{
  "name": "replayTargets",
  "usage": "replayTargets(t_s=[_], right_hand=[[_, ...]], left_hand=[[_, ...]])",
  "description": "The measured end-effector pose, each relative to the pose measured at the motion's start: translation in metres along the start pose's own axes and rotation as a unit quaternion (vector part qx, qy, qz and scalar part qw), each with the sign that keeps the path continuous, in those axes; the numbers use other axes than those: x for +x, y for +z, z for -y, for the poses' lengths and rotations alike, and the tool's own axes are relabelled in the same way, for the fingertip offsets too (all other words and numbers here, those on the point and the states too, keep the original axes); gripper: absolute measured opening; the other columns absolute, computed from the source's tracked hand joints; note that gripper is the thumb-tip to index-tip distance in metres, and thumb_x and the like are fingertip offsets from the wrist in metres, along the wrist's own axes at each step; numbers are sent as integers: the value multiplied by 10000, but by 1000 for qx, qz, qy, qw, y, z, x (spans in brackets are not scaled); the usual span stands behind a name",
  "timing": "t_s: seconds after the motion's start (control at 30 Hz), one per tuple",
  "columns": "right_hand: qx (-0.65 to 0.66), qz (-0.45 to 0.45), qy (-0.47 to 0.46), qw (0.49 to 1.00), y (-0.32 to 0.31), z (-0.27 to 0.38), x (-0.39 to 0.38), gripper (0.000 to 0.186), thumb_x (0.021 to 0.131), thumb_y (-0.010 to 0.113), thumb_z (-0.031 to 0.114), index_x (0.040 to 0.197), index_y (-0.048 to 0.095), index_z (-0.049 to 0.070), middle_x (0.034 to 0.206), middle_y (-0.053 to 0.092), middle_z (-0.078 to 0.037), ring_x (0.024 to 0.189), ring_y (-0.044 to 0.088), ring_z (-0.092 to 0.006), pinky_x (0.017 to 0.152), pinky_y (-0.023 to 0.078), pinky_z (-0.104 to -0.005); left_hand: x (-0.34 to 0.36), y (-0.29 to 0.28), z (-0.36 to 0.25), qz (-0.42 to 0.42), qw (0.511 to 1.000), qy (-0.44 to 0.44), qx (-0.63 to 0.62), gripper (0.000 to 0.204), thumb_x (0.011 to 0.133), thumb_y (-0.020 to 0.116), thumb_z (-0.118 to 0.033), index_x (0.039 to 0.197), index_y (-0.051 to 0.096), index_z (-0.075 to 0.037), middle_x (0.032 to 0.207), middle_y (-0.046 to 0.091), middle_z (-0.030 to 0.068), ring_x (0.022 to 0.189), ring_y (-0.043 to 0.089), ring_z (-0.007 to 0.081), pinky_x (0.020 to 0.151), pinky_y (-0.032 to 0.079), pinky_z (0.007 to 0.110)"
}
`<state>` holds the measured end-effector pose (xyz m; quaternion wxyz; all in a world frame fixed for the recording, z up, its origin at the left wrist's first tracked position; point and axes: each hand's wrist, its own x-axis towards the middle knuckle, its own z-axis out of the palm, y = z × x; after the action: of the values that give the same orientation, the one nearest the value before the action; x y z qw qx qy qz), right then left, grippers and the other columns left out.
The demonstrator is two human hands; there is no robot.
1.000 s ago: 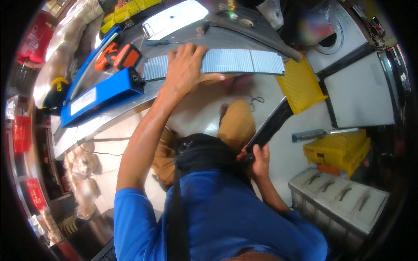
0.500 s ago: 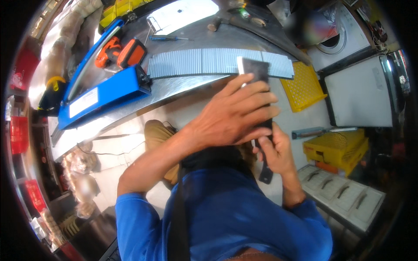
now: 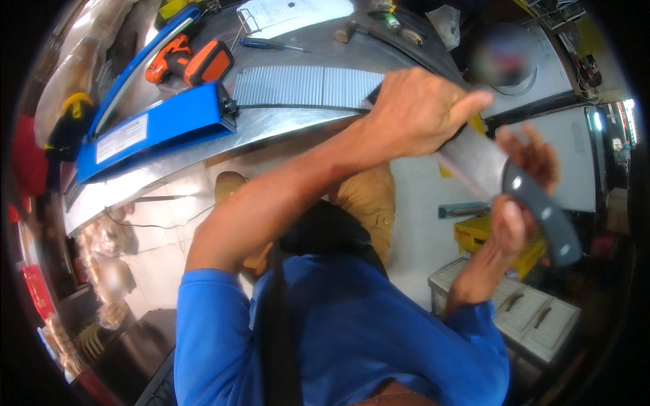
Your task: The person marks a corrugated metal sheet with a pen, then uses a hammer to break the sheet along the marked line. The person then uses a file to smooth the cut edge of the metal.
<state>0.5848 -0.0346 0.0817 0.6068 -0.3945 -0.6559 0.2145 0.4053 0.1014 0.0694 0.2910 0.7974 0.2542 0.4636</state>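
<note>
A broad-bladed knife (image 3: 479,161) with a dark, riveted handle (image 3: 552,223) is held slantwise above the right front of the bench. My left hand (image 3: 416,111) is closed in a fist round its upper end, thumb sticking out to the right. Dark edges show on both sides of that fist, perhaps a cover on the blade; most of it is hidden. Around the handle's upper part, my right hand (image 3: 514,220) is loosely curled, with thumb and fingers on opposite sides. Behind my left hand, ridged silver strips (image 3: 291,86) lie along the bench's front edge.
On the metal bench (image 3: 271,116) are a blue long-armed device (image 3: 149,132), an orange-black power tool (image 3: 208,62), a blue screwdriver (image 3: 264,44), a hammer (image 3: 347,31) and a clipboard (image 3: 291,17). Yellow crates (image 3: 474,231) and a pale drawer unit (image 3: 521,301) stand at right.
The knife has swung from near upright to a slant, its handle now to the lower right. My left hand has moved up and closed into a fist; my right hand has moved right. Bare blade now shows.
</note>
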Motion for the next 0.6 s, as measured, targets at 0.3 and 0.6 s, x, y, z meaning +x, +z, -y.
replayTargets(t_s=[0.3, 0.6], right_hand=[[232, 45, -121, 964, 77, 13, 169, 385, 1021, 543, 369, 710, 472, 155, 604, 435, 2, 549, 422, -121, 625, 408, -330], [169, -98, -36, 980, 150, 8, 176, 459, 1020, 603, 419, 662, 457, 171, 513, 384, 50, 412, 373, -71, 410, 312, -252]], left_hand=[[68, -36, 67, 70, 987, -36, -140, 615, 1094, 387, -480, 981, 684, 46, 800, 661, 85, 794, 602, 122, 718, 525, 319], [35, -36, 111, 18, 979, -155, -133, 800, 1048, 359, -639, 769, 634, 59, 661, 527, 40, 691, 482, 128, 642, 449, 352]])
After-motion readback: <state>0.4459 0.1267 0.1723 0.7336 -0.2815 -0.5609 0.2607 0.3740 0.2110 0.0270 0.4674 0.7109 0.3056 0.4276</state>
